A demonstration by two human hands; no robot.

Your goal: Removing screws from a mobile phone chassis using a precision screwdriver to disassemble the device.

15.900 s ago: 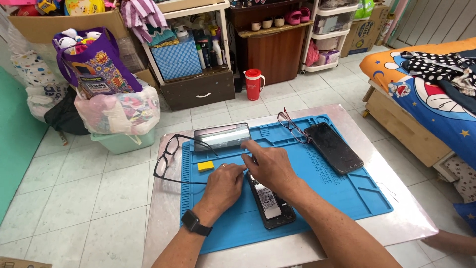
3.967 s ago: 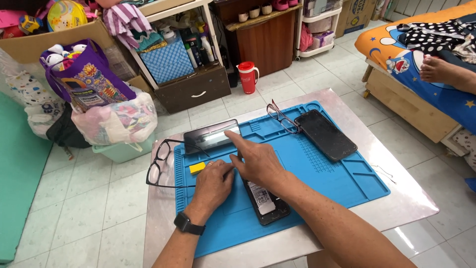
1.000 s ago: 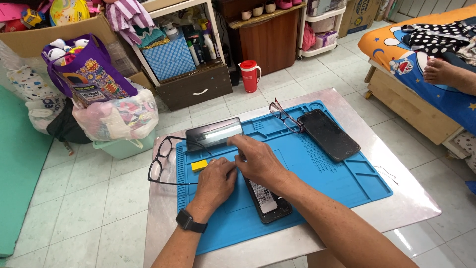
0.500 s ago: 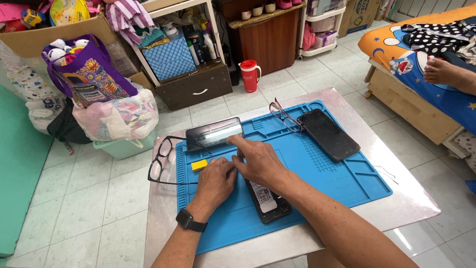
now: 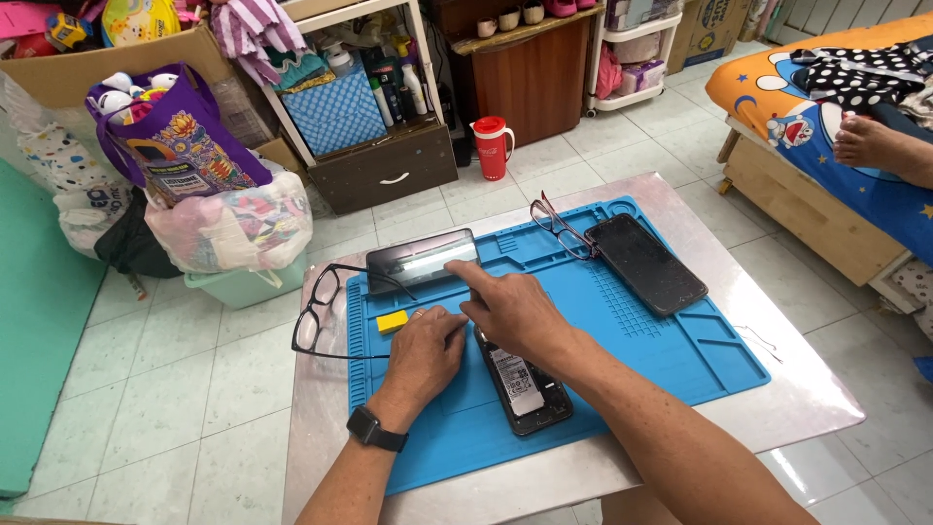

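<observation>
With the opened phone (image 5: 525, 384) at centre-bottom of the blue mat (image 5: 680, 340), left hand (image 5: 426, 352) and right hand (image 5: 513, 309) press flat at its top end, gripping nothing visible; keep pressure even, w/o sliding.

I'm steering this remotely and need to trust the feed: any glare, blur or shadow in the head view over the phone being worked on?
Head view: evenly lit and sharp around both hands; a bright glare streak lies on the detached screen panel behind the right hand; the bare metal table shows dull reflections; the left hand casts only a soft shadow on the blue mat; the opened phone reads clearly; edges bend slightly from wide-angle distortion.
</observation>
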